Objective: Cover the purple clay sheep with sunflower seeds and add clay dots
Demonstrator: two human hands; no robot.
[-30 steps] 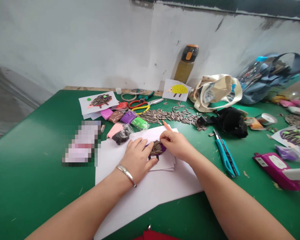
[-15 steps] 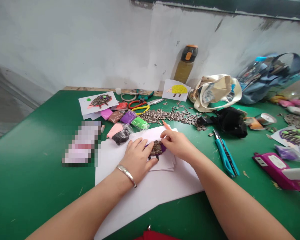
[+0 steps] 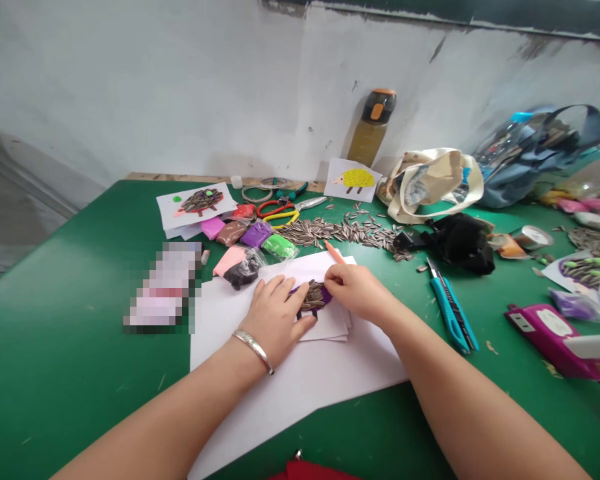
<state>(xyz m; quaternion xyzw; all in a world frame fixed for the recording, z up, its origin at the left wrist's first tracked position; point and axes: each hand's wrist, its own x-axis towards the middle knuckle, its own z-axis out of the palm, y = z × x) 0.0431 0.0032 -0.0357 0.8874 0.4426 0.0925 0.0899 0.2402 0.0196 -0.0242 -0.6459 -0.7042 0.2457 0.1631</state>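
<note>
My left hand, with a silver bangle at the wrist, lies flat with fingers spread on a small white card. Under and beside its fingertips is a purple shape covered with striped sunflower seeds, with short black legs below. My right hand is closed at the right edge of that seeded shape, fingers pinched together. A thin orange stick-like tool sticks out past its index finger; its other end is hidden by the hand. Larger white paper sheets lie beneath the card.
Behind the paper lie bagged coloured clay, scissors, loose sunflower seeds and a yellow hedgehog card. A teal utility knife with its blade out lies right of my right forearm. A blurred-out object lies at left.
My right hand has drawn slightly to the right along the purple edge, its fingers curled in more tightly. My left hand stays in place.
</note>
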